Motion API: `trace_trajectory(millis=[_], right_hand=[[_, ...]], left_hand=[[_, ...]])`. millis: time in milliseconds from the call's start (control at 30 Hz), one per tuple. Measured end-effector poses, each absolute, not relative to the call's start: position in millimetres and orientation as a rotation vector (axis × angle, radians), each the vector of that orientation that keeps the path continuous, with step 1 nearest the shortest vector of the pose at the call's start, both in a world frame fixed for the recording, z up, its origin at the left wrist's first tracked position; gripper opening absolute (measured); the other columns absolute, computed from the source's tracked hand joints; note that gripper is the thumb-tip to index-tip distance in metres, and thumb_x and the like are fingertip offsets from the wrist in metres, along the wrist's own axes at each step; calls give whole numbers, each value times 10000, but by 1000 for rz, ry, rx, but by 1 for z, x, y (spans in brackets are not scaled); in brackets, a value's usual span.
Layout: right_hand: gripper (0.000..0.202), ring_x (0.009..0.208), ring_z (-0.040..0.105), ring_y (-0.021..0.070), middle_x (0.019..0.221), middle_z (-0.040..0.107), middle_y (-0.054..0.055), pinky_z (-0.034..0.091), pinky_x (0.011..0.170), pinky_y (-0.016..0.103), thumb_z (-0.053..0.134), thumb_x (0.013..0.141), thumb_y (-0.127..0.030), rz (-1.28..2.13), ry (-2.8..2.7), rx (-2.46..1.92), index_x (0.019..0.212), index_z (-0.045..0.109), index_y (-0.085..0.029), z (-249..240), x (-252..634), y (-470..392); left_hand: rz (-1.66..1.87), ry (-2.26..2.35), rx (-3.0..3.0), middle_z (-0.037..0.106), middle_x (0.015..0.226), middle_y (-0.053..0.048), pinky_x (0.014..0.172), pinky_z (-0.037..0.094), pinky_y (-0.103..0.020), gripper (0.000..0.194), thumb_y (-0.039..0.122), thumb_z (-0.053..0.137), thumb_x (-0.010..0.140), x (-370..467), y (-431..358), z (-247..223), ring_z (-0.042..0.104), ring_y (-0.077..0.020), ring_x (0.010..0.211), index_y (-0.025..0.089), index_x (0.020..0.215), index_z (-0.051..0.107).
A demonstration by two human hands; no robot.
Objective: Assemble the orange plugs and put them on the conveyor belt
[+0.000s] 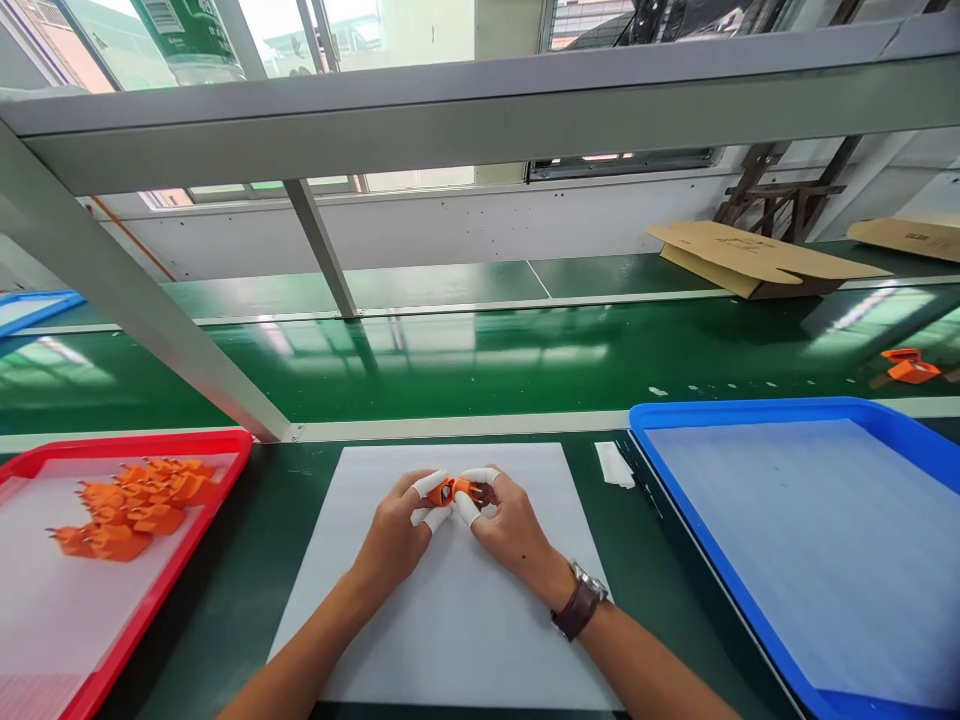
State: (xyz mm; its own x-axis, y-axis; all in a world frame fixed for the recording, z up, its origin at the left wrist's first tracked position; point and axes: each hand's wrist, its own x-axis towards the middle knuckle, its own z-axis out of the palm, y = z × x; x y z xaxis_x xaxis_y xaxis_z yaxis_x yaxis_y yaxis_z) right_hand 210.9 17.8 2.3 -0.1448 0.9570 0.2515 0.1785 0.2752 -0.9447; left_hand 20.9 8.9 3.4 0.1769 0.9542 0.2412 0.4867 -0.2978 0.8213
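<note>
Between my two hands, above the white sheet (450, 620), is a small orange part (444, 492) with a dark opening and metal bits at its right end. My left hand (401, 530) pinches its left side between thumb and index finger. The right side is pinched by my right hand (510, 525), which has a watch on its wrist. White covers sit on the fingertips of both hands. Several similar orange parts (154, 517) lie grouped in the red tray (161, 590) on the left. The fingertips hide some of the held part.
A blue tray (720, 560) lined with a pale sheet stands at the right, with a white scrap (614, 465) beside it. Behind are a metal frame (480, 120), a green belt (465, 370), cardboard (757, 255) and another orange piece (911, 367).
</note>
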Motion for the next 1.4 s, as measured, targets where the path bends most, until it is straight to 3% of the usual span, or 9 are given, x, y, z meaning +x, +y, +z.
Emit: trace_trajectory(millis=[133,567,800,900,1000,1067,1200,1400], right_hand=[[166,744,589,167,907,635,46,519,649,305,570,894,-196,926,-1673,-1079,1025,668,-218,9,209,13],[204,770,609,168,923,653,36,522,684,303,557,864,-155,1008,-1669,-1107,1018,675,-219,2,211,16],[153,732,635,167,878,698,27,529,656,295,628,892,-305,1227,-1560,-1108,993,701,-216,1,215,25],[264,712,648,172,797,699,31,545,675,308,558,957,-417,1371,-1475,-1060,990,705,-200,5,219,29],[364,655,644,166,713,683,29,550,659,309,491,988,-471,1435,-1354,-1053,941,696,-173,5,221,31],[327,640,641,163,701,680,27,549,644,302,526,972,-448,1410,-1320,-1088,950,691,-167,2,221,32],[245,673,656,170,730,684,23,544,629,295,564,943,-350,1341,-1407,-1100,1067,692,-181,-6,220,31],[214,687,634,155,795,675,13,523,655,291,559,933,-289,1201,-1535,-1062,1069,708,-218,-7,218,29]], left_hand=[[1064,1439,2032,686,1153,-50,830,615,-367,380,184,632,843,24,8,-1,699,-201,929,300,1204,665],[1034,1515,2206,703,1102,-65,842,585,-365,312,186,578,896,30,6,-8,672,-226,993,284,1172,686],[1024,1455,2104,687,1109,-62,806,591,-357,320,223,634,877,29,11,-7,673,-220,955,299,1185,679],[989,1433,1991,668,1174,-51,817,595,-351,372,278,668,873,24,14,-2,679,-205,933,313,1241,636],[966,1486,2028,627,1264,-65,893,571,-383,371,269,645,880,16,18,2,641,-241,1081,305,1249,624],[951,1525,2054,632,1225,-76,879,560,-383,350,250,631,875,11,21,2,624,-248,1078,287,1223,631],[881,1545,2005,658,1048,-55,795,538,-336,344,233,648,844,6,28,1,612,-192,861,265,1187,636],[909,1483,2030,648,1113,-45,802,527,-319,362,198,644,848,9,27,4,595,-168,867,275,1201,625]])
